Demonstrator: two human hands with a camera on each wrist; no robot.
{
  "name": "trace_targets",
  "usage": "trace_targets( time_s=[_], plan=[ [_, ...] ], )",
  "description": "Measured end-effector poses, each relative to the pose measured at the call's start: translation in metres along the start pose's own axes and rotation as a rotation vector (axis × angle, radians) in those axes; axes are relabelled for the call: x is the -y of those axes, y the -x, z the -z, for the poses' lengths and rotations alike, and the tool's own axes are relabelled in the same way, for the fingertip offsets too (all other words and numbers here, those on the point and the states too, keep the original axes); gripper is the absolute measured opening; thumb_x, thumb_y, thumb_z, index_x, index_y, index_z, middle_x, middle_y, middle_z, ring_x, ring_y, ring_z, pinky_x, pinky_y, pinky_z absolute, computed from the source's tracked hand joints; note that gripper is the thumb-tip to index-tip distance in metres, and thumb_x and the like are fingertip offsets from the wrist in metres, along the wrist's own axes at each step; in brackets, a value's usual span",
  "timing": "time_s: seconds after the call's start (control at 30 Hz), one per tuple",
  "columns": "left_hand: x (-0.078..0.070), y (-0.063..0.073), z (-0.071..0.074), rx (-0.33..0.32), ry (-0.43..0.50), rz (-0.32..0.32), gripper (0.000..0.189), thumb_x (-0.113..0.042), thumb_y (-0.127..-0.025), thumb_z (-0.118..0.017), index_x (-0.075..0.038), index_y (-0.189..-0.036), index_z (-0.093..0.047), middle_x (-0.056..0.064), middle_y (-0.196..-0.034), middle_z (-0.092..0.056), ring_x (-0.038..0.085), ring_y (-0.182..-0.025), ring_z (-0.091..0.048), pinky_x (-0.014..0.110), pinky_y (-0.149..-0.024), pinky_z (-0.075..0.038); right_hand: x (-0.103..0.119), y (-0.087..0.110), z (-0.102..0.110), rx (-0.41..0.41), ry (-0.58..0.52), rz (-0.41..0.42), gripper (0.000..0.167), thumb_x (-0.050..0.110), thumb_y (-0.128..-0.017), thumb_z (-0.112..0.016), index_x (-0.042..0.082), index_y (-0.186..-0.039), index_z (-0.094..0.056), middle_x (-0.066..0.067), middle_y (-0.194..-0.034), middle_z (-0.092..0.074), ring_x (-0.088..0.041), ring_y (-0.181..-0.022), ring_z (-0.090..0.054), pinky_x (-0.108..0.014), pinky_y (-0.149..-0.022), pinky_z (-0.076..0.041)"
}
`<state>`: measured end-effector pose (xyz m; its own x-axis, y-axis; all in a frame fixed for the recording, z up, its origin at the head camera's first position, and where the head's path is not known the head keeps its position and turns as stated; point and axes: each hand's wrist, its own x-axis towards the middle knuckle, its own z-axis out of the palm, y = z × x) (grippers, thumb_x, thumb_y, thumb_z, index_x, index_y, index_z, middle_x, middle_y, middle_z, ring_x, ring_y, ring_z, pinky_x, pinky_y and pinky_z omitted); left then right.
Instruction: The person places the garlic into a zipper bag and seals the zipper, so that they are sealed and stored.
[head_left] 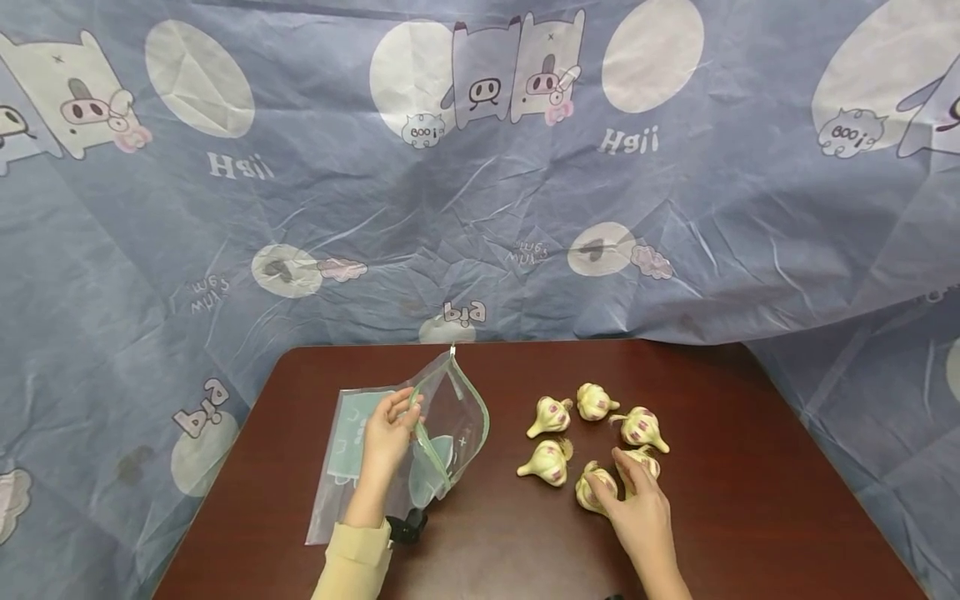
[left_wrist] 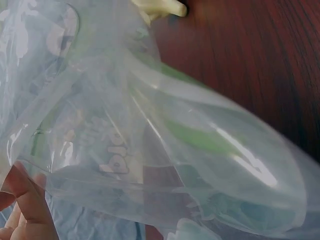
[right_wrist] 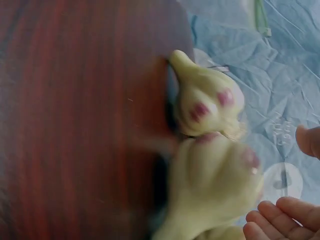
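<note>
My left hand pinches the near-left rim of a clear zip bag with a green-edged mouth. The mouth gapes toward the right, and the printed part of the bag lies flat on the table. In the left wrist view, my fingertips are at the edge of the plastic. My right hand reaches over a garlic bulb, thumb and fingers spread. Another garlic bulb is partly hidden behind those fingers. The right wrist view has the fingers apart from the nearest bulb.
Several more garlic bulbs lie in a loose ring on the dark red table. A patterned blue cloth hangs behind the table's far edge. A black object shows by the left wrist.
</note>
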<state>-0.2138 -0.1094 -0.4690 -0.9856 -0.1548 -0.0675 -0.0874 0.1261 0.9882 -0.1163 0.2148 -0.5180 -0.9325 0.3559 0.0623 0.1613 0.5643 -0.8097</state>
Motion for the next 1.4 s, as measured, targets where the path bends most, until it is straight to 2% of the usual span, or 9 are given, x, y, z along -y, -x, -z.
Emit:
trace_targets(
  time_s=[0.17, 0.43, 0.67, 0.87, 1.13, 1.4],
  plan=[
    [0.001, -0.001, 0.001, 0.002, 0.024, 0.025, 0.043, -0.009, -0.098, -0.060, -0.004, -0.139, -0.050, 0.016, -0.133, -0.063, 0.011, -0.088, -0.067, 0.017, -0.065, -0.050, -0.006, 0.001, -0.006, 0.014, 0.037, -0.001, 0.077, 0.038, -0.082, -0.080, 0.002, -0.142, -0.048, -0.020, -0.144, -0.051, -0.038, -0.130, -0.052, -0.045, -0.105, -0.044],
    [0.003, -0.002, 0.004, 0.014, 0.051, 0.049, 0.042, -0.014, -0.099, -0.060, -0.007, -0.140, -0.050, 0.015, -0.135, -0.061, 0.006, -0.084, -0.064, 0.016, -0.063, -0.046, -0.014, 0.002, -0.008, 0.088, 0.050, -0.055, 0.091, 0.045, -0.079, -0.080, -0.001, -0.146, -0.040, -0.024, -0.149, -0.043, -0.042, -0.135, -0.045, -0.053, -0.108, -0.040],
    [0.004, -0.001, 0.004, 0.015, 0.058, 0.066, 0.042, -0.014, -0.099, -0.059, -0.008, -0.140, -0.050, 0.014, -0.135, -0.062, 0.013, -0.090, -0.065, 0.017, -0.063, -0.045, -0.022, 0.002, -0.016, 0.119, 0.095, -0.081, 0.091, 0.046, -0.077, -0.082, -0.001, -0.145, -0.042, -0.027, -0.147, -0.044, -0.047, -0.135, -0.041, -0.059, -0.105, -0.038],
    [0.004, 0.000, 0.003, 0.025, 0.071, 0.065, 0.042, -0.012, -0.099, -0.059, -0.007, -0.140, -0.050, 0.015, -0.136, -0.061, 0.013, -0.090, -0.064, 0.018, -0.064, -0.045, -0.023, 0.004, -0.018, 0.112, 0.097, -0.103, 0.090, 0.046, -0.077, -0.082, -0.001, -0.144, -0.045, -0.033, -0.143, -0.046, -0.050, -0.133, -0.041, -0.061, -0.103, -0.038],
    [0.006, 0.000, -0.001, 0.029, 0.085, 0.061, 0.042, -0.012, -0.099, -0.058, -0.006, -0.140, -0.050, 0.018, -0.136, -0.059, 0.008, -0.086, -0.064, 0.017, -0.063, -0.046, -0.016, 0.004, -0.012, 0.059, 0.076, -0.109, 0.086, 0.046, -0.077, -0.082, 0.003, -0.143, -0.048, -0.032, -0.139, -0.051, -0.047, -0.125, -0.052, -0.059, -0.098, -0.044],
    [0.009, 0.001, -0.005, 0.054, 0.089, 0.050, 0.042, -0.012, -0.099, -0.059, -0.006, -0.139, -0.050, 0.017, -0.135, -0.061, 0.010, -0.087, -0.064, 0.016, -0.059, -0.044, 0.006, -0.002, -0.002, 0.023, 0.020, -0.046, 0.083, 0.044, -0.078, -0.082, 0.005, -0.143, -0.048, -0.029, -0.141, -0.050, -0.042, -0.121, -0.057, -0.054, -0.096, -0.049]
  ],
)
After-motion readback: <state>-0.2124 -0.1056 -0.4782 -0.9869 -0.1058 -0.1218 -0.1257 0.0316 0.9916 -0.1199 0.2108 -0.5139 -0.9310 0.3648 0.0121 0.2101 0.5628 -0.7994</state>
